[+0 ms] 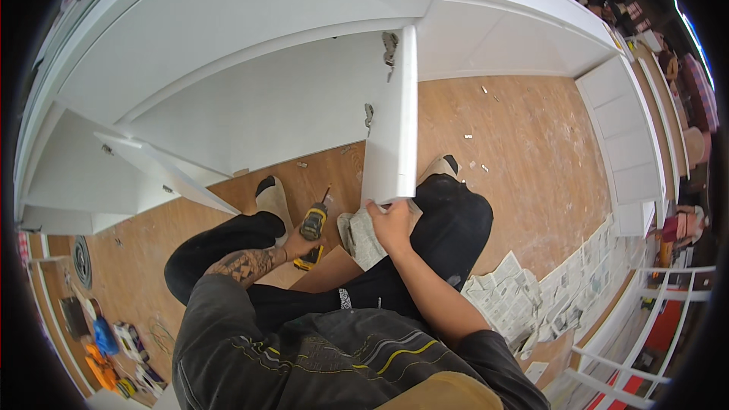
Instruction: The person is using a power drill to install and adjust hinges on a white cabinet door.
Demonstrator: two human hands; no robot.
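The person sits on the wooden floor (524,159) with legs in black trousers stretched out in front. The left hand (298,245) is wrapped around the handle of a yellow and black cordless drill (312,229), which lies on the floor between the legs, with its bit pointing away from the person. The right hand (391,224) is curled around the bottom corner of a white cabinet door (395,129), fingers pinching its edge. The door stands open and sticks out toward the person, just above the right knee. A folded newspaper (363,239) lies under that hand, beside the drill. More newspaper sheets (531,296) are spread on the floor to the right. Two feet in light socks (272,199) rest a bit farther away, near the cabinet. Two metal hinges (389,47) sit on the door's far edge, one above the other. Behind the door is the white cabinet (250,53), open inside. Small bits (469,137) lie scattered on the floor to the right of the door. Another white door (163,171) hangs open on the left.
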